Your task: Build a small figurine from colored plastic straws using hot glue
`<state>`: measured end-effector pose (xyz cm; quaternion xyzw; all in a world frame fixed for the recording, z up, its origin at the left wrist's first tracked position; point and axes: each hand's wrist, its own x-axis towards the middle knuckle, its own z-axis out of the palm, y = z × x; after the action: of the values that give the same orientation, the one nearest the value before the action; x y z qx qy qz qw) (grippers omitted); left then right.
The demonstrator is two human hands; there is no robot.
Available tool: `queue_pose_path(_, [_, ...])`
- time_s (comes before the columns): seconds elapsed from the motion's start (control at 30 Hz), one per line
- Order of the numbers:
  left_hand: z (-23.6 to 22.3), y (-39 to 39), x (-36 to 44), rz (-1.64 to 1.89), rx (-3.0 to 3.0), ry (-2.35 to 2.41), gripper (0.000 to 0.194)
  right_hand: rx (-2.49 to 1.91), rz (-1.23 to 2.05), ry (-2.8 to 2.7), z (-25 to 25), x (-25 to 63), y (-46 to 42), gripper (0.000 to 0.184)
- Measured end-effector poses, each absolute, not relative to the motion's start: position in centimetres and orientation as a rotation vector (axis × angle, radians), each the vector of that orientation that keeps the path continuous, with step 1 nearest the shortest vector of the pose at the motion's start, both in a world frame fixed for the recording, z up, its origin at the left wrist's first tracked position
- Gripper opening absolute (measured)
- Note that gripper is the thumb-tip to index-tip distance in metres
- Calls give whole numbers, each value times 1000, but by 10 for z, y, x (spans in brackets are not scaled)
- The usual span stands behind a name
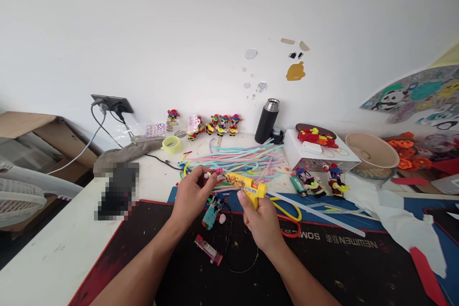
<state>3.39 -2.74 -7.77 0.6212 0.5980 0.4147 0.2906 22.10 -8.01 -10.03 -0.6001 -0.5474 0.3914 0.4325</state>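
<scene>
My right hand point(261, 222) is wrapped round the handle of a yellow hot glue gun point(247, 185), whose nozzle points left. A long whitish glue stick point(319, 214) sticks out of its back end. My left hand point(193, 196) pinches a small pink piece point(218, 171) right at the nozzle tip; its exact kind is too small to make out. Below, on the black mat, lie a turquoise fuzzy bundle point(211, 217) and a pink lighter point(208, 250). A black cord loops on the mat beneath the glue gun.
Pastel pipe cleaners point(240, 155) lie piled behind my hands. Several small figures point(222, 125) stand along the wall beside a black thermos point(267, 121). At the right are a white box point(319, 153), two figures point(335, 180) and a beige bowl point(373, 150). A fan point(21, 196) stands left.
</scene>
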Motion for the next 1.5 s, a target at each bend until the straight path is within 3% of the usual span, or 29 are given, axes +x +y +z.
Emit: queue_pose_path(1.5, [-73, -27, 35, 1146, 1600, 1571, 29, -1497, 1035, -1354, -105, 222, -80, 67])
